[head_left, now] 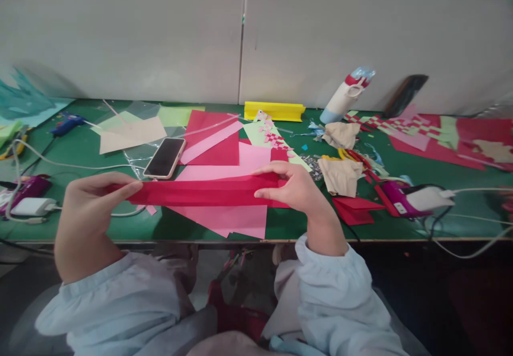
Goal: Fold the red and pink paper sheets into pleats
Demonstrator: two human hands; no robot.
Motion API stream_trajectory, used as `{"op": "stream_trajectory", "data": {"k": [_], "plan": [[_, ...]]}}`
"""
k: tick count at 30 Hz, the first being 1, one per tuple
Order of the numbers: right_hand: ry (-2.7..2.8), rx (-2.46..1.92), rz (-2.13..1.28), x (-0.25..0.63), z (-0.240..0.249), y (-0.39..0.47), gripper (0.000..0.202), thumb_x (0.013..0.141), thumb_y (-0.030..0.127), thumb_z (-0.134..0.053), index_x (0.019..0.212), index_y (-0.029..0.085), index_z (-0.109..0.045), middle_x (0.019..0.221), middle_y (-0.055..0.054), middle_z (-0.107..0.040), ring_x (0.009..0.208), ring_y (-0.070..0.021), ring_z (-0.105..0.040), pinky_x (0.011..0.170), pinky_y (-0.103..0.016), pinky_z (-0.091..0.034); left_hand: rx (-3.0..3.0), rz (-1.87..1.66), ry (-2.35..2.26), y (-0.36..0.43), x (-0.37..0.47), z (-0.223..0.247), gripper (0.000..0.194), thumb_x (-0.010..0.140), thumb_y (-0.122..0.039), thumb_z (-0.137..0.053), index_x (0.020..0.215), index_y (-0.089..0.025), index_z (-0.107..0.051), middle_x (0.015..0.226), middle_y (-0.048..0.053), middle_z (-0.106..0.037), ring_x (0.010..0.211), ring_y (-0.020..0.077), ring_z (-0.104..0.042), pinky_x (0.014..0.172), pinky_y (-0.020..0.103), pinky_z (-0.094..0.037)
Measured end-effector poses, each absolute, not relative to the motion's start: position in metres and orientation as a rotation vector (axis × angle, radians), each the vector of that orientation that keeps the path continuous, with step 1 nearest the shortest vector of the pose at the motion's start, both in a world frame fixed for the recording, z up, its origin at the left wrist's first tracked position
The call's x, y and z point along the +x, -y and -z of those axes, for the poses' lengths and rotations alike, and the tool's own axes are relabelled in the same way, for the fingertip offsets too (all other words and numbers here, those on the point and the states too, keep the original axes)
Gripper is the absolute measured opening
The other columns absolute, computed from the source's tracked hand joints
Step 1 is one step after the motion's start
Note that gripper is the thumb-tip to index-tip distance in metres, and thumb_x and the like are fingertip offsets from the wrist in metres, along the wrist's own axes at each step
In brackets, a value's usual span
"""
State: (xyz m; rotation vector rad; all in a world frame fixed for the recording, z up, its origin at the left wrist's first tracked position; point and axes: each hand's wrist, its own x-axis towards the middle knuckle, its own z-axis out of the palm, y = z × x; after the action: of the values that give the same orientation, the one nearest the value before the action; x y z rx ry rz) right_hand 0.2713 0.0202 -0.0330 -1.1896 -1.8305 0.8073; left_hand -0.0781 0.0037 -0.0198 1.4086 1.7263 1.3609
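A long folded strip of red paper [200,193] is stretched level between my two hands, above the front part of the green table. My left hand [94,206] pinches its left end between thumb and fingers. Toward the right end, my right hand [294,187] grips the strip, thumb below and fingers along the top edge. Beneath and behind the strip lie pink paper sheets [240,219] and a red sheet [216,147]. A phone [165,157] rests just beyond the strip, nearer my left hand.
A yellow folded piece [274,111] and a white bottle [347,94] stand near the wall. On the right are beige cloth pieces [340,176], folded red paper [356,209] and a purple power strip [401,198] with cables. A blue glue gun [68,124] lies left.
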Motion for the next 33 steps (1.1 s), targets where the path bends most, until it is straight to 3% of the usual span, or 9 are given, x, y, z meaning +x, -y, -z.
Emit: {"op": "stream_trajectory", "data": {"k": [6, 16, 27, 33], "plan": [[1.927, -1.16, -0.662, 0.266, 0.031, -0.016, 0.027, 0.072, 0.034, -0.081, 0.096, 0.023, -0.074, 0.099, -0.004, -0.075, 0.092, -0.0193, -0.068, 0.087, -0.032, -0.053, 1.403, -1.371, -1.73, -0.004, -0.073, 0.017, 0.014, 0.06, -0.029, -0.082, 0.066, -0.02, -0.072, 0.06, -0.001, -0.066, 0.062, 0.0146, -0.057, 0.055, 0.024, -0.044], [1.998, -1.173, -0.499, 0.265, 0.031, -0.015, 0.008, 0.078, 0.027, -0.076, 0.078, 0.021, -0.071, 0.087, -0.003, -0.069, 0.085, -0.0182, -0.063, 0.079, -0.032, -0.049, 1.439, -1.375, -1.709, -0.004, -0.072, 0.018, 0.015, 0.061, -0.029, -0.081, 0.066, -0.019, -0.072, 0.06, -0.001, -0.065, 0.06, 0.0152, -0.056, 0.054, 0.025, -0.043], [2.061, -1.205, -0.428, 0.256, 0.029, -0.013, 0.013, 0.086, 0.033, -0.07, 0.081, 0.022, -0.075, 0.082, -0.003, -0.072, 0.08, -0.0178, -0.061, 0.075, -0.032, -0.046, 1.491, -1.316, -1.653, -0.008, -0.073, 0.022, 0.014, 0.061, -0.028, -0.083, 0.067, -0.02, -0.073, 0.062, -0.001, -0.066, 0.062, 0.014, -0.055, 0.054, 0.024, -0.042], [2.131, -1.214, -0.409, 0.251, 0.028, -0.012, 0.013, 0.089, 0.029, -0.066, 0.083, 0.021, -0.075, 0.082, -0.003, -0.071, 0.082, -0.0169, -0.06, 0.076, -0.031, -0.044, 1.467, -1.275, -1.62, -0.012, -0.069, 0.024, 0.016, 0.061, -0.028, -0.083, 0.067, -0.018, -0.072, 0.06, 0.0, -0.066, 0.06, 0.0133, -0.054, 0.053, 0.024, -0.041]]}}
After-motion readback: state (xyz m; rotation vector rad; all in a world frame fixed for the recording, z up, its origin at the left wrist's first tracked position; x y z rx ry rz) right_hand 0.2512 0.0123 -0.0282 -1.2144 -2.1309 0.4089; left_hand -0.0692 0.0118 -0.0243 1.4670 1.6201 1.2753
